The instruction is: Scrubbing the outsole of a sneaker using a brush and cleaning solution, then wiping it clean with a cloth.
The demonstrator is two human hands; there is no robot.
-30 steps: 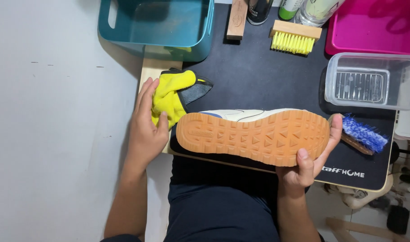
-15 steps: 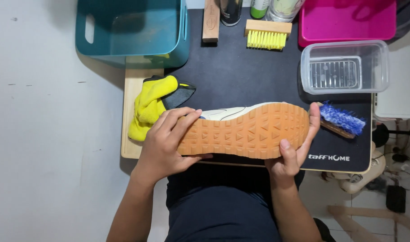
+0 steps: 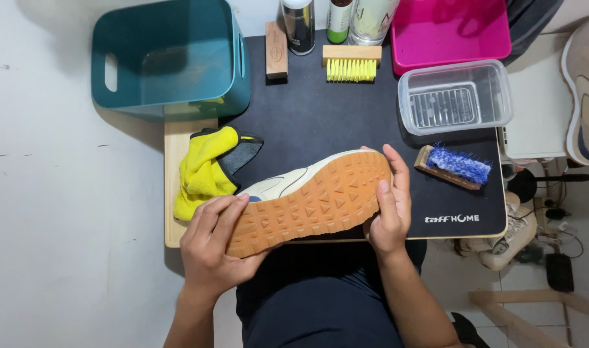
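I hold a cream sneaker with a tan gum sole (image 3: 314, 203) on its side over the near edge of the black mat (image 3: 320, 122), sole facing up toward me. My left hand (image 3: 214, 241) grips the end at the left, fingers laid across the sole. My right hand (image 3: 388, 206) clasps the end at the right, fingers curled over its rim. A yellow cloth with a dark grey side (image 3: 207, 167) lies just left of the shoe, beside my left hand. A blue-bristled wooden brush (image 3: 455, 166) rests to the right of my right hand.
A teal plastic bin (image 3: 169, 58) stands at the back left, a pink tray (image 3: 452, 29) at the back right, a clear tub (image 3: 454, 96) in front of it. Along the far edge are a yellow-bristled brush (image 3: 351, 63), a wooden block (image 3: 276, 50) and bottles (image 3: 336, 16). Another shoe (image 3: 588, 90) lies far right.
My left hand left the yellow cloth and took hold of the shoe's left end. The shoe has tilted, its left end lower and nearer to me. The view shifted right.
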